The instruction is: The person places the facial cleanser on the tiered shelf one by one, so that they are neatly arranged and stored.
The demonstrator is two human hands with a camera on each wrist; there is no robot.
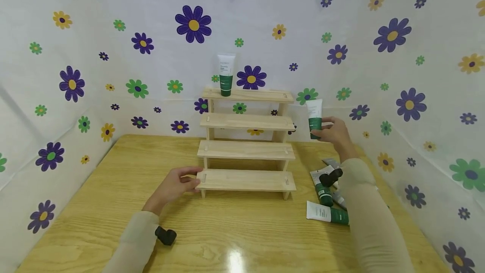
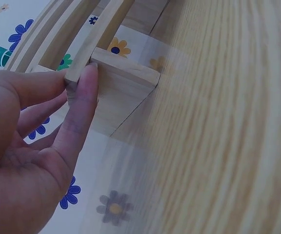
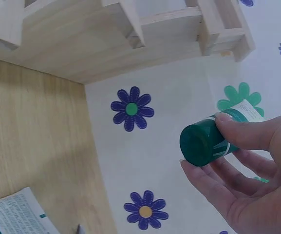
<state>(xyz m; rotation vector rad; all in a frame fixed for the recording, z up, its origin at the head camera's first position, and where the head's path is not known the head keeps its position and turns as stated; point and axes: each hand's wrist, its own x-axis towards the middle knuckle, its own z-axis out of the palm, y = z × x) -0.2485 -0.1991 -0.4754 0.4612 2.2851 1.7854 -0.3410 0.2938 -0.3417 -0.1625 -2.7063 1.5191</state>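
A wooden stepped display rack (image 1: 246, 151) stands in the middle of the table. My left hand (image 1: 178, 185) pinches the left end of its lowest shelf between thumb and fingers, as the left wrist view shows up close. In my right hand (image 1: 333, 132) is a white and green squeeze tube (image 1: 315, 117), gripped near its green cap (image 3: 196, 144) and held upright, cap down. It is in the air to the right of the rack, at about the height of the upper shelves. A matching tube (image 1: 226, 75) stands cap down on the top shelf, toward its left end.
Several more tubes lie in a loose pile on the right of the table (image 1: 242, 231), partly hidden by the right sleeve; one white and green tube (image 1: 326, 212) lies nearest the front. A flower-patterned sheet (image 1: 159, 66) hangs behind and at both sides.
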